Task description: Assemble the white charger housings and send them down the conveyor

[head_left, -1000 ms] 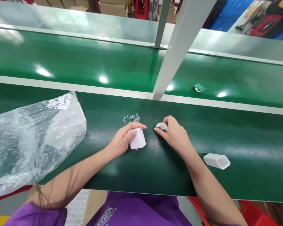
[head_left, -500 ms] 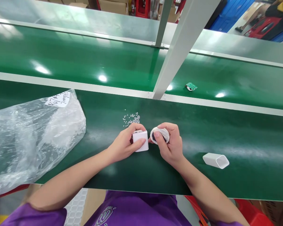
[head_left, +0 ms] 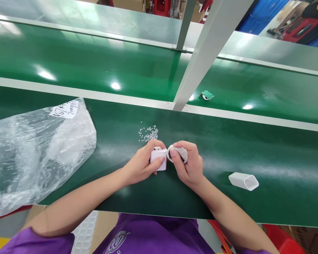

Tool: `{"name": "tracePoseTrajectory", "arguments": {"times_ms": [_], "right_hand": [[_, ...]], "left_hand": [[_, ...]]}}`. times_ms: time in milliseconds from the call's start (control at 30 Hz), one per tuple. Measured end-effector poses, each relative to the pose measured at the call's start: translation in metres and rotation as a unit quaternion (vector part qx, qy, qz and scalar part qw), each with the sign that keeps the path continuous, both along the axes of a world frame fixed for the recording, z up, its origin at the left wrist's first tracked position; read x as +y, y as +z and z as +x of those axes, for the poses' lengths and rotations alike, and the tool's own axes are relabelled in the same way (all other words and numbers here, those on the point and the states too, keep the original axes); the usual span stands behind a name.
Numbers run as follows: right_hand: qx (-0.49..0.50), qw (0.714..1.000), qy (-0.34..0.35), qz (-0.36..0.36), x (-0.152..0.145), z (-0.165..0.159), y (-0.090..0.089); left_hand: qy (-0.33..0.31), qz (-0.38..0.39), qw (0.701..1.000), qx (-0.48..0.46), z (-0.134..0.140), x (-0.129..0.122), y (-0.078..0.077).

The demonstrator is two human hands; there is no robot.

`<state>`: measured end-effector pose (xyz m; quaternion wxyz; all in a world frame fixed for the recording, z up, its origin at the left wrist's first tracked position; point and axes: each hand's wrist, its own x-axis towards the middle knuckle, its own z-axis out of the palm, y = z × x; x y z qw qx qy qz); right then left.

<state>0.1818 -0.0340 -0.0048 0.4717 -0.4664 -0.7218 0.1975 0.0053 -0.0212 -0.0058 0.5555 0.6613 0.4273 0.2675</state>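
Note:
My left hand [head_left: 141, 162] is closed around a small white plastic case [head_left: 159, 160], thumb across its front face. Slots or ports show along the case's upper edge. In my right hand [head_left: 189, 164] is a white roll with a dark centre [head_left: 184, 154], pinched between thumb and fingers; it looks like a roll of tape, though the fingers cover part of it. Its left rim is right beside the case's right edge, and I cannot tell whether they touch. Just beyond my left hand lies a scatter of tiny clear pieces [head_left: 149, 133] on the green work surface [head_left: 116, 134].
A clear plastic bag [head_left: 37, 151] with a handwritten label covers the left side. To the right lies a hollow white sleeve [head_left: 240, 180]. A green circuit board [head_left: 207, 94] rests on the belt behind the metal rail [head_left: 137, 101]. A slanted post [head_left: 201, 53] rises at centre.
My right hand has brought the roll slightly left, closer to the case. The circuit board on the far belt has shifted left.

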Motion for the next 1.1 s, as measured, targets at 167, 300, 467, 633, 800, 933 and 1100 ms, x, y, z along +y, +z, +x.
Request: {"name": "tracePoseTrajectory", "arguments": {"times_ms": [167,300,467,633,800,933,1100], "right_hand": [[-0.026,1.0,0.009,0.015,-0.001,-0.002,-0.006],[-0.009,0.999,0.033,0.002,-0.005,-0.003,-0.01],[-0.006,0.999,0.031,0.044,-0.006,-0.004,-0.012],[-0.045,0.992,0.004,0.115,-0.003,-0.008,-0.016],[-0.036,0.994,-0.005,0.103,-0.003,-0.01,-0.017],[0.074,0.997,-0.006,0.004,-0.005,-0.01,-0.009],[0.132,0.99,-0.001,-0.039,-0.006,-0.01,-0.004]], "left_hand": [[0.028,0.17,0.985,0.008,0.001,-0.001,-0.008],[0.03,0.276,0.96,-0.017,0.003,-0.003,-0.015],[0.044,0.32,0.946,-0.009,0.006,-0.009,-0.017],[0.072,0.323,0.944,0.007,0.009,-0.014,-0.02],[0.087,0.314,0.945,0.018,0.01,-0.012,-0.02],[0.06,0.247,0.965,-0.065,0.008,-0.011,-0.018],[0.047,0.048,0.991,-0.112,0.006,-0.016,-0.017]]}}
